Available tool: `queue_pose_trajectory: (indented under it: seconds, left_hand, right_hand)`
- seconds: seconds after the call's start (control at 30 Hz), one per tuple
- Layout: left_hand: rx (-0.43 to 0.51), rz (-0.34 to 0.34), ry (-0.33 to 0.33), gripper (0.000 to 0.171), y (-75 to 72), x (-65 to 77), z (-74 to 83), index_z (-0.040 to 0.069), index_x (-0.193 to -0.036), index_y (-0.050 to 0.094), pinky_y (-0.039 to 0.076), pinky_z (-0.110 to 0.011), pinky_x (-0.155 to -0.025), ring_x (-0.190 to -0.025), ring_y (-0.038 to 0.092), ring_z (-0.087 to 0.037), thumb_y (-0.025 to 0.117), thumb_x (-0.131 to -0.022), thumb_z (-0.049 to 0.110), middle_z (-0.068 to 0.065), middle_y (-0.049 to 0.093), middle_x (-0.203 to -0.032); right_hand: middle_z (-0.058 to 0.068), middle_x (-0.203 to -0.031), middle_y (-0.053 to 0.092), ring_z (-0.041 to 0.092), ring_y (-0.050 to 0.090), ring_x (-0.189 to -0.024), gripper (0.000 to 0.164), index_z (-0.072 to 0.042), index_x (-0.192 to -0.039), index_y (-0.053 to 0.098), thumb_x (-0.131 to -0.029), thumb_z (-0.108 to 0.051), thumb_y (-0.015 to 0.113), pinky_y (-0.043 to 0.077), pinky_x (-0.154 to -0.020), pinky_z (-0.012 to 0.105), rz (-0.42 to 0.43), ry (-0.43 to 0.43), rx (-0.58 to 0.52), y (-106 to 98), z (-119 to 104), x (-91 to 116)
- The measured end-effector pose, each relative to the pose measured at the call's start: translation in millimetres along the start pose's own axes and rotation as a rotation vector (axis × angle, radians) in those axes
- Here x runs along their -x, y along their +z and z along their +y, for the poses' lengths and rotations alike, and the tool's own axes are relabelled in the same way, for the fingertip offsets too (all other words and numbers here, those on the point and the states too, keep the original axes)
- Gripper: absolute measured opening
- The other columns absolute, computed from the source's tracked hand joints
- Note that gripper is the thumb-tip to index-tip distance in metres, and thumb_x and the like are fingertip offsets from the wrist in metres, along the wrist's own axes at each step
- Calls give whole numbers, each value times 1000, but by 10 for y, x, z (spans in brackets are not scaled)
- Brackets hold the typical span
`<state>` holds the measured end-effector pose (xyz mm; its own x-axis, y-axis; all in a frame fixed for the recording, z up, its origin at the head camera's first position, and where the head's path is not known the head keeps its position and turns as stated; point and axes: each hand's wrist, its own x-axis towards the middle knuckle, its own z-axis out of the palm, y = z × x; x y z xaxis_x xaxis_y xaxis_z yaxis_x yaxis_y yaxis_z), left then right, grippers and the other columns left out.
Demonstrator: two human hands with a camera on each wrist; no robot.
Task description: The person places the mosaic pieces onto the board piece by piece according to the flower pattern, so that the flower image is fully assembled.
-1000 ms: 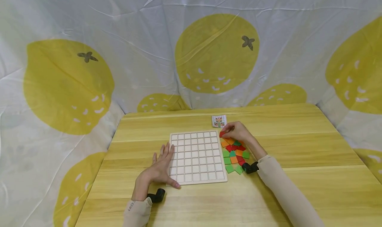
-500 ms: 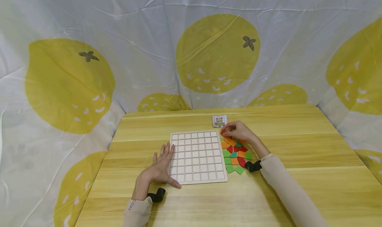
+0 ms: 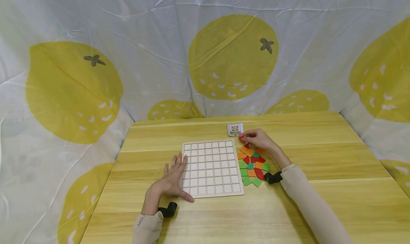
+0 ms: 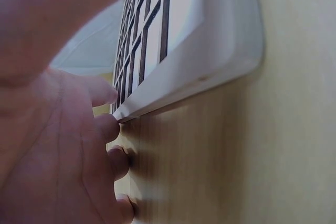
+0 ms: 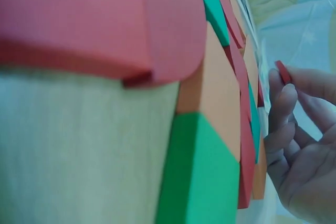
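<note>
A pale wooden grid board (image 3: 209, 168) lies flat on the table, its square cells bare. My left hand (image 3: 171, 180) rests at its left edge with fingers spread, thumb at the near corner. In the left wrist view, the fingertips touch the table and the side of the board (image 4: 220, 40). My right hand (image 3: 257, 140) pinches a small red tile (image 5: 283, 72) between thumb and fingertips, just beyond the board's far right corner. Beneath that hand another red tile (image 3: 246, 145) shows. Red, orange and green tiles (image 3: 251, 172) lie loosely along the board's right side.
A small printed card (image 3: 235, 130) with a coloured grid pattern lies behind the board, close to my right fingertips. Black wrist cameras (image 3: 273, 177) sit near both cuffs. A lemon-patterned cloth (image 3: 234, 58) hangs behind the wooden table (image 3: 153, 133).
My right hand has shifted slightly away from me and to the right with the red tile, nearer the card. Another red tile has come into sight below it. The left hand stays put.
</note>
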<state>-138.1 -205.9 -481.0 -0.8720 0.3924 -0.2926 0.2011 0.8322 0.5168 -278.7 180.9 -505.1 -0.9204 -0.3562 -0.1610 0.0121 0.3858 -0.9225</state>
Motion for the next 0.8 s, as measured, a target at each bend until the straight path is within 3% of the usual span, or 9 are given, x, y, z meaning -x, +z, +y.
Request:
queue_pose_trajectory:
  seconds: [0.17, 0.3, 0.43, 0.67, 0.8]
  left_hand:
    - [-3, 1, 1, 156, 3, -3, -6, 1, -165, 0, -10, -72, -123, -159, -16, -44, 101, -56, 47, -21, -19, -171]
    - [-7, 0, 1, 156, 9, -5, -17, 2, -166, 0, -10, -72, -123, -159, -17, -44, 101, -56, 49, -21, -19, -171]
    - [-9, 0, 5, 156, 15, -7, -27, 1, -165, 0, -11, -72, -123, -159, -17, -44, 100, -56, 49, -21, -20, -171]
    - [-5, 3, 10, 157, 18, -6, -25, 0, -165, -1, -10, -72, -123, -159, -17, -44, 100, -56, 49, -21, -19, -171]
    - [-5, 3, 8, 156, 14, -2, -20, 0, -165, -1, -10, -72, -123, -159, -17, -44, 100, -56, 49, -21, -19, -171]
  right_hand:
    - [12, -91, 70, 12, 59, -64, 31, 5, -130, 65, -106, -13, 59, 51, -60, 23, 0, 12, -71, -18, 24, 1]
    - [5, -84, 59, 11, 50, -62, 32, 1, -134, 65, -107, -12, 56, 42, -57, 21, -23, 5, -65, -46, 28, 3]
    - [6, -88, 58, 11, 47, -65, 32, 4, -133, 65, -109, -11, 51, 37, -57, 22, -48, 0, -70, -76, 31, 0]
    - [9, -92, 64, 14, 54, -69, 31, 8, -132, 56, -108, -11, 52, 43, -59, 23, -53, 2, -116, -83, 49, 7]
    - [9, -92, 71, 12, 63, -70, 34, 9, -134, 59, -105, -8, 59, 57, -63, 23, -41, -3, -162, -58, 56, 0]
